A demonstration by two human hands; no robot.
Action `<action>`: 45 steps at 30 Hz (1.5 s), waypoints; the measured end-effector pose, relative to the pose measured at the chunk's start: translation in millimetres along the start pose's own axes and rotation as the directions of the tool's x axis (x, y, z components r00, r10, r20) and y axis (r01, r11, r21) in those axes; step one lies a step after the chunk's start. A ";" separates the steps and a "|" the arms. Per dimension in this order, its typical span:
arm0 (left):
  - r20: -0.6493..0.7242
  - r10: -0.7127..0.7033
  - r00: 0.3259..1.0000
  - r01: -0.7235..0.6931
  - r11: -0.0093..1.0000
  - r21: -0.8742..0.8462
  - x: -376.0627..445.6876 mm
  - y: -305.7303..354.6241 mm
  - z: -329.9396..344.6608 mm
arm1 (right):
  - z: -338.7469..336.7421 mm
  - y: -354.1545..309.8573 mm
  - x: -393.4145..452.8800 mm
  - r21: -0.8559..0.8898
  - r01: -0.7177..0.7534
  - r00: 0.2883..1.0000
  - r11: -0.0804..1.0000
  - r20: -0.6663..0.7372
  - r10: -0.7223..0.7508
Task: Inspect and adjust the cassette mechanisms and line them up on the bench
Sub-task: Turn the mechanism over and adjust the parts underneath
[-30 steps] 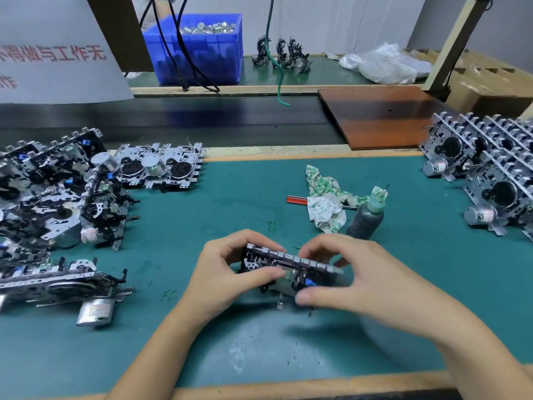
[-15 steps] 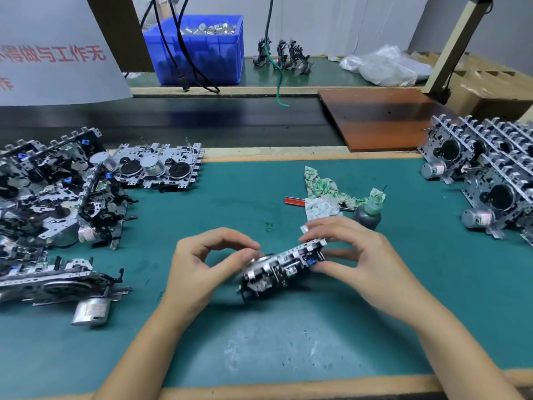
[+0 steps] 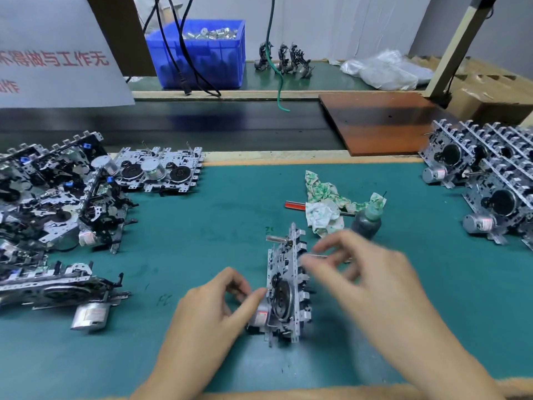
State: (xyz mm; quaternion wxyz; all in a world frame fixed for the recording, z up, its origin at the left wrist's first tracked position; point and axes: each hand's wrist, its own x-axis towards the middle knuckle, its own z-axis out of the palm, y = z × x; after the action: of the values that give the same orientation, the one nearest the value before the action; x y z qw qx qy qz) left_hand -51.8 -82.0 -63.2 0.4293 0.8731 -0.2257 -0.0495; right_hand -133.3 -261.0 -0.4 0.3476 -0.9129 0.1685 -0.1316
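One metal cassette mechanism (image 3: pixel 284 290) stands on its edge on the green bench mat (image 3: pixel 202 232), flywheel and small motor facing left. My left hand (image 3: pixel 213 310) pinches it at the motor end with thumb and curled forefinger. To the right of the mechanism, my right hand (image 3: pixel 363 281) is blurred by motion, its fingers spread and loosely straight by the top right edge; contact cannot be made out. A row of upright mechanisms (image 3: pixel 484 183) stands at the right edge of the bench.
Loose mechanisms (image 3: pixel 54 203) lie heaped at the left, one more (image 3: pixel 158 170) flat behind them. A crumpled rag (image 3: pixel 326 206), a red pen (image 3: pixel 294 205) and a dark bottle (image 3: pixel 367 222) sit just beyond my right hand. A brown board (image 3: pixel 380 122) and blue crate (image 3: pixel 202 53) lie farther back.
The mechanism has been turned from lying tilted between both hands to standing on edge. My right hand has let go and moves up and right; my left hand stays at the motor end.
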 end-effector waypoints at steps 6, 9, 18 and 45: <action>-0.097 -0.085 0.992 0.106 0.965 0.239 -26.8 19.4 8.9 | 17.5 -28.3 -22.1 -0.250 0.188 0.968 0.950 0.213 -0.135; 0.021 0.030 0.999 -0.035 0.947 0.321 -32.5 24.7 6.3 | 8.4 -22.1 -8.8 -0.307 0.232 0.962 0.923 0.216 -0.170; -0.172 0.655 0.736 -0.553 0.727 0.406 -13.3 35.8 -16.2 | -14.9 15.9 16.8 -0.020 0.330 0.881 0.944 0.365 -0.300; 0.123 0.549 0.827 -0.526 0.832 -0.179 18.8 26.6 -11.5 | 25.5 43.8 4.7 0.402 0.132 0.946 0.906 0.220 -0.236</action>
State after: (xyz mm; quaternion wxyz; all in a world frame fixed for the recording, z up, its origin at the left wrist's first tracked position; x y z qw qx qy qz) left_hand -41.2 -95.9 -33.4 0.4640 0.7350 -0.4942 -0.0156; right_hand -129.3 -278.5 -48.1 0.5237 -0.8488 0.0041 -0.0716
